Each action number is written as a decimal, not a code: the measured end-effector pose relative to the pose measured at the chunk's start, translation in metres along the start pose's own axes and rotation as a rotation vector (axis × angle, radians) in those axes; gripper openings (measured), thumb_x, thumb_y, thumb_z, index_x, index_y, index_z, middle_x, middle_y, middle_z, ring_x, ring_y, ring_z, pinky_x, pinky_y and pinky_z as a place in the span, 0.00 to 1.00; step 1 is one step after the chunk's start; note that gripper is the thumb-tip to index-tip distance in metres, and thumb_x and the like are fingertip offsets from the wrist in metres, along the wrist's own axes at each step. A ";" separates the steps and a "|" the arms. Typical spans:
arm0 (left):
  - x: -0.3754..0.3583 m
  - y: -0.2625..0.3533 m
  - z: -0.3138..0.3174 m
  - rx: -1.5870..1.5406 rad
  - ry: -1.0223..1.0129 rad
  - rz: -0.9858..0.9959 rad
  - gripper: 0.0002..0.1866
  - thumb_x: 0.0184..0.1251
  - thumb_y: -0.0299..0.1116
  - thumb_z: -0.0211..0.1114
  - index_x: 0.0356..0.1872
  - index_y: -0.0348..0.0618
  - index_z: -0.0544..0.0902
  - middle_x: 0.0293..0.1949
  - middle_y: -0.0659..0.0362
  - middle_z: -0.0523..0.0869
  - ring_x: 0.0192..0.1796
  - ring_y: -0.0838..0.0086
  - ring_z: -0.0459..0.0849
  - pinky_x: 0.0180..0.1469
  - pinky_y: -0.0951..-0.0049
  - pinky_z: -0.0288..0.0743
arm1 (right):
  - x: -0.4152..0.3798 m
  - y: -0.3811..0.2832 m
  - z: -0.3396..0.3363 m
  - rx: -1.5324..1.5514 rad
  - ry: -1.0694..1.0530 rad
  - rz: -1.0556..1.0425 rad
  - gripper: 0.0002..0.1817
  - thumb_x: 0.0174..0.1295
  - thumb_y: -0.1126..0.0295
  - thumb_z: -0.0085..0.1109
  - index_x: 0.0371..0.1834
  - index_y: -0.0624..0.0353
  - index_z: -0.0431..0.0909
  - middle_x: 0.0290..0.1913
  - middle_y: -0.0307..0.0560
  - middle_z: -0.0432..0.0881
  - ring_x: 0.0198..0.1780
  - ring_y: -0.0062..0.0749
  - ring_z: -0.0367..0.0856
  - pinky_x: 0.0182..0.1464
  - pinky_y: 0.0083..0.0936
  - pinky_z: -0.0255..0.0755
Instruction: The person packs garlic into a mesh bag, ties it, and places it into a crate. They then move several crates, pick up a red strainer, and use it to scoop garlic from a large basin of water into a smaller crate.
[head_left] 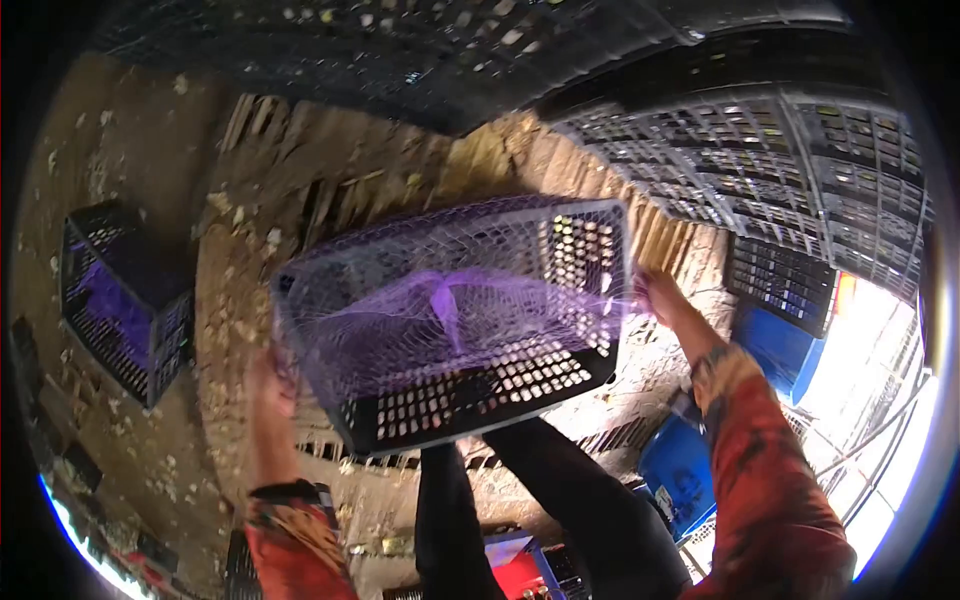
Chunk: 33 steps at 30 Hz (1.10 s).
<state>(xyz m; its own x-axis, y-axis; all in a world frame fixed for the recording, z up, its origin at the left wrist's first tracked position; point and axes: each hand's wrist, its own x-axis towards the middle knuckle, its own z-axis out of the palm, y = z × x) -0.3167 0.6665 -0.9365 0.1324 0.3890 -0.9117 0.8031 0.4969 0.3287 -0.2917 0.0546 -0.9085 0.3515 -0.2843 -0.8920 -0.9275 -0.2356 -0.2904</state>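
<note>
In the middle, a black plastic crate (485, 395) with slotted walls is tilted, its opening facing me. Purple netting (445, 300) lies across that opening, bunched at the centre and stretched thin toward both ends. At the crate's right rim, my right hand (655, 295) is closed on the edge of the net; whether it grips the rim too is hidden. My left hand (272, 390) is beside the crate's left end, close to its corner. Motion blur smears those fingers, so their grip cannot be made out.
A smaller-looking black crate (130, 300) with purple netting inside stands on the dirty slatted floor (245, 240) at left. Large black crates (740, 150) loom at the top and upper right. Blue containers (680, 475) are to the right. My legs (560, 470) are below the crate.
</note>
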 end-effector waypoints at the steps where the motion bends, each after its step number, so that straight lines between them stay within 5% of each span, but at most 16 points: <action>1: -0.022 -0.014 -0.019 0.029 -0.101 -0.037 0.07 0.59 0.34 0.58 0.24 0.46 0.75 0.16 0.67 0.70 0.14 0.87 0.63 0.13 0.87 0.52 | -0.020 0.015 -0.002 0.083 -0.039 0.008 0.14 0.62 0.60 0.48 0.47 0.54 0.72 0.31 0.42 0.78 0.26 0.28 0.74 0.29 0.23 0.67; 3: -0.059 -0.022 -0.039 0.076 -0.196 0.083 0.07 0.59 0.35 0.59 0.24 0.47 0.75 0.17 0.68 0.71 0.16 0.84 0.65 0.16 0.82 0.57 | -0.073 0.027 0.005 0.247 -0.114 0.033 0.15 0.60 0.52 0.52 0.32 0.52 0.74 0.21 0.34 0.72 0.17 0.15 0.65 0.16 0.13 0.55; 4: -0.073 -0.025 -0.047 0.107 -0.343 0.201 0.08 0.58 0.35 0.61 0.23 0.48 0.74 0.17 0.68 0.72 0.19 0.81 0.68 0.20 0.77 0.62 | -0.094 0.021 0.012 0.250 -0.247 -0.179 0.12 0.60 0.58 0.53 0.33 0.54 0.74 0.22 0.37 0.75 0.18 0.13 0.66 0.17 0.13 0.56; 6: -0.068 -0.039 -0.049 0.611 -0.531 0.418 0.06 0.54 0.33 0.65 0.26 0.47 0.76 0.26 0.65 0.77 0.23 0.80 0.72 0.27 0.77 0.65 | -0.071 0.048 0.008 -0.182 -0.197 -0.139 0.07 0.58 0.66 0.56 0.33 0.58 0.74 0.25 0.40 0.78 0.20 0.16 0.69 0.20 0.14 0.62; 7: -0.070 -0.037 -0.043 0.619 -0.526 0.422 0.06 0.54 0.33 0.65 0.26 0.47 0.76 0.26 0.65 0.77 0.23 0.80 0.72 0.27 0.77 0.65 | -0.072 0.051 0.012 -0.303 -0.319 -0.432 0.04 0.56 0.73 0.57 0.33 0.60 0.74 0.31 0.44 0.80 0.28 0.22 0.75 0.30 0.18 0.70; 10: -0.089 -0.044 -0.034 0.708 -0.348 0.280 0.06 0.53 0.30 0.65 0.25 0.48 0.75 0.34 0.62 0.80 0.31 0.77 0.77 0.33 0.78 0.65 | -0.099 0.053 0.020 0.092 -0.226 -0.149 0.03 0.53 0.76 0.56 0.30 0.64 0.76 0.35 0.44 0.79 0.37 0.27 0.76 0.41 0.23 0.71; 12: -0.109 -0.043 -0.035 0.206 -0.273 0.202 0.06 0.55 0.28 0.63 0.24 0.49 0.74 0.39 0.59 0.81 0.37 0.74 0.78 0.35 0.75 0.66 | -0.116 0.062 0.024 0.349 -0.279 -0.097 0.04 0.56 0.75 0.53 0.32 0.64 0.75 0.39 0.46 0.78 0.40 0.30 0.76 0.44 0.27 0.71; 14: -0.107 -0.063 -0.053 0.121 -0.358 0.197 0.05 0.57 0.27 0.60 0.26 0.51 0.73 0.42 0.57 0.81 0.40 0.69 0.79 0.40 0.67 0.70 | -0.125 0.079 0.030 0.776 -0.212 0.012 0.05 0.57 0.76 0.51 0.36 0.64 0.72 0.37 0.46 0.78 0.40 0.34 0.75 0.42 0.27 0.71; 17: -0.123 -0.081 -0.053 -0.366 -0.396 0.117 0.03 0.58 0.30 0.60 0.27 0.47 0.75 0.33 0.58 0.83 0.40 0.68 0.81 0.48 0.55 0.74 | -0.089 0.146 0.025 0.459 -0.230 -0.242 0.02 0.63 0.68 0.50 0.34 0.50 0.69 0.24 0.33 0.70 0.26 0.20 0.69 0.37 0.24 0.69; 21: -0.112 -0.121 -0.060 -0.581 -0.395 0.079 0.06 0.65 0.33 0.53 0.28 0.48 0.70 0.20 0.64 0.73 0.22 0.76 0.74 0.42 0.63 0.75 | -0.069 0.194 0.027 0.585 -0.195 -0.257 0.02 0.62 0.67 0.50 0.36 0.50 0.71 0.20 0.31 0.68 0.21 0.16 0.64 0.28 0.17 0.62; 24: -0.088 -0.151 -0.067 -0.597 -0.411 0.109 0.07 0.66 0.33 0.52 0.27 0.48 0.68 0.20 0.66 0.70 0.20 0.78 0.69 0.38 0.67 0.76 | -0.101 0.151 0.054 0.701 -0.212 -0.112 0.06 0.62 0.66 0.50 0.39 0.49 0.74 0.21 0.32 0.71 0.23 0.18 0.67 0.32 0.19 0.65; 25: -0.080 -0.160 -0.063 -0.601 -0.400 0.097 0.07 0.66 0.33 0.52 0.27 0.48 0.68 0.20 0.66 0.70 0.20 0.78 0.69 0.38 0.67 0.76 | -0.093 0.162 0.048 0.994 -0.196 -0.058 0.07 0.62 0.65 0.49 0.42 0.48 0.74 0.23 0.33 0.74 0.25 0.20 0.70 0.34 0.21 0.66; 26: -0.072 -0.171 -0.056 -0.626 -0.318 0.064 0.05 0.65 0.35 0.52 0.34 0.47 0.70 0.27 0.62 0.73 0.27 0.74 0.73 0.40 0.66 0.76 | -0.086 0.172 0.045 1.287 -0.170 -0.001 0.09 0.62 0.64 0.49 0.44 0.48 0.75 0.25 0.34 0.76 0.27 0.22 0.72 0.36 0.23 0.67; 28: -0.060 -0.189 -0.043 -0.665 -0.163 -0.005 0.15 0.65 0.40 0.51 0.48 0.45 0.72 0.40 0.55 0.79 0.41 0.67 0.79 0.44 0.63 0.77 | -0.083 0.160 0.048 1.199 -0.324 -0.114 0.13 0.63 0.61 0.46 0.49 0.47 0.74 0.36 0.38 0.80 0.35 0.25 0.75 0.40 0.29 0.68; 29: -0.041 -0.208 -0.059 -0.666 -0.374 0.038 0.22 0.65 0.41 0.49 0.57 0.43 0.67 0.52 0.51 0.75 0.51 0.63 0.76 0.52 0.62 0.73 | -0.080 0.137 0.060 1.508 -0.065 0.048 0.14 0.64 0.61 0.45 0.49 0.48 0.73 0.35 0.38 0.79 0.35 0.24 0.74 0.40 0.28 0.68; 33: 0.000 -0.216 -0.050 -0.583 -0.376 -0.020 0.22 0.65 0.41 0.50 0.57 0.42 0.67 0.52 0.52 0.75 0.51 0.64 0.75 0.53 0.63 0.72 | -0.084 0.125 0.065 1.114 -0.089 -0.173 0.11 0.62 0.62 0.46 0.45 0.49 0.72 0.31 0.37 0.75 0.31 0.26 0.71 0.42 0.30 0.67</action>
<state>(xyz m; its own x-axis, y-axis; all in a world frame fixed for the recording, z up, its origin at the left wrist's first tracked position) -0.5191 0.5986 -0.9953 0.3974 0.1323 -0.9081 0.3780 0.8781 0.2934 -0.4461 0.1099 -0.8922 0.5174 -0.2509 -0.8182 -0.4794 0.7070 -0.5199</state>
